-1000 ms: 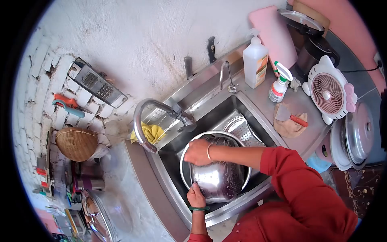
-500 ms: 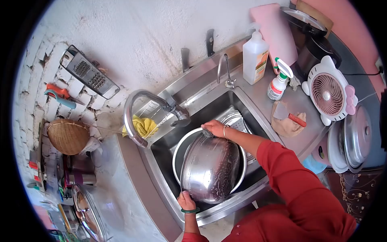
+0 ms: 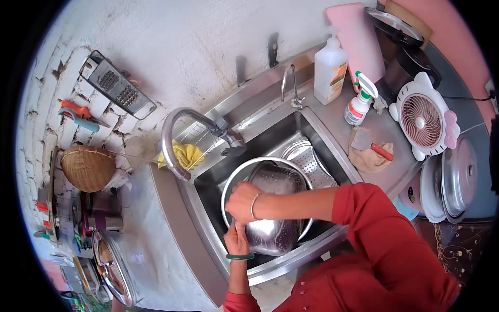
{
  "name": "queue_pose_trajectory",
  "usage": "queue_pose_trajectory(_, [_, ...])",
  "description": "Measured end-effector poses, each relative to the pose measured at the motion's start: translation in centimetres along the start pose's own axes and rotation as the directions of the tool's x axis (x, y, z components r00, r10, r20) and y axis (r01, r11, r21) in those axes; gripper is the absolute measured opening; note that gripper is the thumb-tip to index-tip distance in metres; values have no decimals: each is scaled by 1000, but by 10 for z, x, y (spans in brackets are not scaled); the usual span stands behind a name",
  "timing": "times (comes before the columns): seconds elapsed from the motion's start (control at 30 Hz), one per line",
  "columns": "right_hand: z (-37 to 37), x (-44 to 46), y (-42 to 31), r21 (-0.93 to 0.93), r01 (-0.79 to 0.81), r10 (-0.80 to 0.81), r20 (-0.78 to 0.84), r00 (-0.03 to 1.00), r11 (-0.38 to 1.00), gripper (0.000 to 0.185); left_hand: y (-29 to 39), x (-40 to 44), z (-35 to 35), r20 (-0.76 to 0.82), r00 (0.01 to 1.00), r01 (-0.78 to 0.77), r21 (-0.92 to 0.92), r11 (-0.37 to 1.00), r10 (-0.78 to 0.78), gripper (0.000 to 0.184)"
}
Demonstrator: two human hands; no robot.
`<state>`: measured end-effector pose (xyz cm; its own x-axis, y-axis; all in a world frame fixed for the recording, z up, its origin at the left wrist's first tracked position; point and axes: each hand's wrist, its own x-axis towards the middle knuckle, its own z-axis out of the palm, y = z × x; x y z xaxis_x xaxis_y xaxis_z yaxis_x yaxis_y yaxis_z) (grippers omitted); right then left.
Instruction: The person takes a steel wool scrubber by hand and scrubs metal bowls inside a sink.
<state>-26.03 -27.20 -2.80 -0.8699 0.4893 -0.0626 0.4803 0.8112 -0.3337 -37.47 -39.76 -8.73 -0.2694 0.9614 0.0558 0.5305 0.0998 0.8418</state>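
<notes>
The right hand (image 3: 242,202) has come down by the left hand (image 3: 237,239), which I see clamped on the shiny pot (image 3: 275,236) in the sink (image 3: 209,200), but I can't tell the right one's grip.

I'm in a kitchen, a home one by the look of its cat-eared fan (image 3: 421,122), handling a metal pot (image 3: 278,237) in a steel sink (image 3: 334,139) with a curved tap (image 3: 200,117). A grater (image 3: 118,86) and a wicker basket (image 3: 88,167) are by the brick wall (image 3: 54,99), and a knife (image 3: 273,50) stands behind the sink.
</notes>
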Motion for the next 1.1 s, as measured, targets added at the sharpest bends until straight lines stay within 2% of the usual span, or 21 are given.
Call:
queue_pose_trajectory(0.07, [26,-4,-8,-11,140,-139,-228,964,990,20,-26,-21,10,-66,997,23,-103,994,-30,39])
queue_pose_trajectory(0.17, [16,-1,6,-3,188,-185,-205,961,982,22,-29,-29,4,-73,992,96,-150,984,-108,37])
queue_pose_trajectory(0.2, [30,16,40,161,10,35,-274,961,987,27,-31,-27,1,-86,989,107,-145,984,-120,37])
queue_pose_trajectory(0.23, [27,18,68,415,-178,265,-161,951,892,31,-34,-29,1,-97,989,90,-183,979,-109,37])
queue_pose_trajectory(0.3, [40,14,116,610,-334,435,-20,900,718,37,-39,-28,1,-107,989,84,-163,983,-102,37])
queue_pose_trajectory(0.33, [59,14,133,705,-283,467,-77,881,650,38,-42,-31,2,-117,988,86,-152,985,-104,37])
queue_pose_trajectory(0.37, [76,15,150,763,-304,498,-27,867,571,38,-50,-31,3,-135,981,111,-213,971,-141,37])
queue_pose_trajectory(0.43, [146,20,194,813,-189,540,-175,823,551,36,-65,-28,3,-144,977,124,-223,967,-158,37])
queue_pose_trajectory(0.47, [189,19,218,862,-188,574,-137,807,471,33,-68,-26,0,-151,973,135,-236,962,-174,37])
queue_pose_trajectory(0.57, [175,-14,209,933,-298,634,108,766,202,36,-57,-23,0,-155,976,119,-208,971,-153,36])
queue_pose_trajectory(0.6, [148,-20,192,935,-353,670,279,688,-27,37,-55,-24,1,-155,976,120,-211,970,-154,36])
queue_pose_trajectory(0.67, [127,-18,171,933,-304,710,81,699,194,40,-46,-19,1,-103,974,166,-281,945,-202,37])
queue_pose_trajectory(0.73, [77,-13,145,830,-336,610,-6,792,444,41,-27,-8,7,-84,957,234,-342,910,-277,39])
queue_pose_trajectory(0.77, [57,-7,123,714,-286,551,-167,818,639,38,-10,0,8,-67,947,280,-302,911,-313,39])
queue_pose_trajectory(0.8, [43,-2,96,672,-176,460,-272,845,720,35,-5,6,15,-22,938,299,-456,838,-347,40])
queue_pose_trajectory(0.87, [44,-1,51,401,26,215,-542,812,916,26,1,16,19,88,886,417,-582,698,-455,35])
queue_pose_trajectory(0.9, [39,-11,27,269,4,155,-567,809,963,25,3,20,23,63,865,411,-659,630,-498,33])
queue_pose_trajectory(0.93, [39,-21,7,222,43,104,-608,787,974,25,4,23,24,43,845,391,-730,560,-534,33])
queue_pose_trajectory(1.03, [51,-64,-43,147,36,55,-572,818,989,35,-3,26,9,72,668,516,-762,391,-740,36])
queue_pose_trajectory(1.1, [82,-90,-45,118,46,42,-655,754,992,37,-13,23,-2,155,622,520,-814,257,-768,44])
